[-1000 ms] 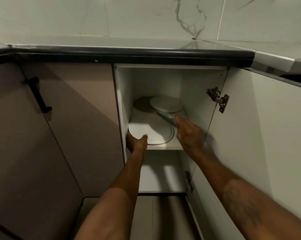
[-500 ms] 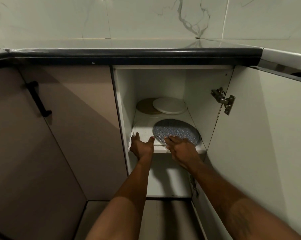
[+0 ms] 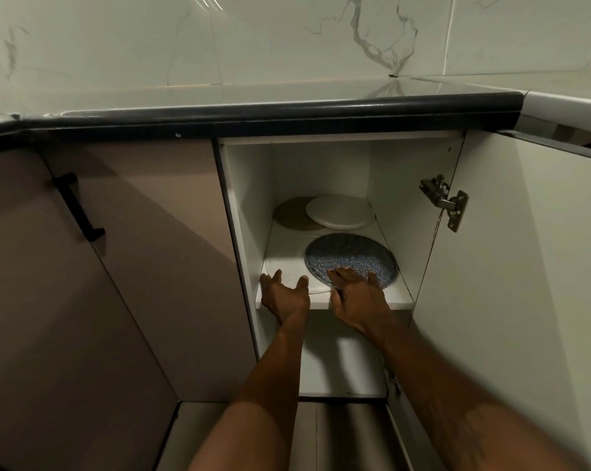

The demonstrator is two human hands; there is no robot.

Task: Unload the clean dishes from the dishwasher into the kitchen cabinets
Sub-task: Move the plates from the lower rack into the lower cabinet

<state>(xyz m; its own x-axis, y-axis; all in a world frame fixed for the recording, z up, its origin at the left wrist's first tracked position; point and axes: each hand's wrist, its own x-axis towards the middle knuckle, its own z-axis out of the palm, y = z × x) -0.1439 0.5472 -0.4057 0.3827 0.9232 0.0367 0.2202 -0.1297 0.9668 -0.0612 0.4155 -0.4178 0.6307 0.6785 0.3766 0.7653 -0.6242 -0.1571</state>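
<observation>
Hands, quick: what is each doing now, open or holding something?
Left hand: open, fingers spread at the shelf edge by the white plate, holding nothing.
Right hand: open, resting flat on the speckled plate.

Marble-veined wall tiles [image 3: 287, 39], dark-edged countertop [image 3: 253, 112], dim light

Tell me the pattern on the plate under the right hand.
Blue-grey speckled plate, fine pale flecks on dark, seen best in the head view.
</observation>
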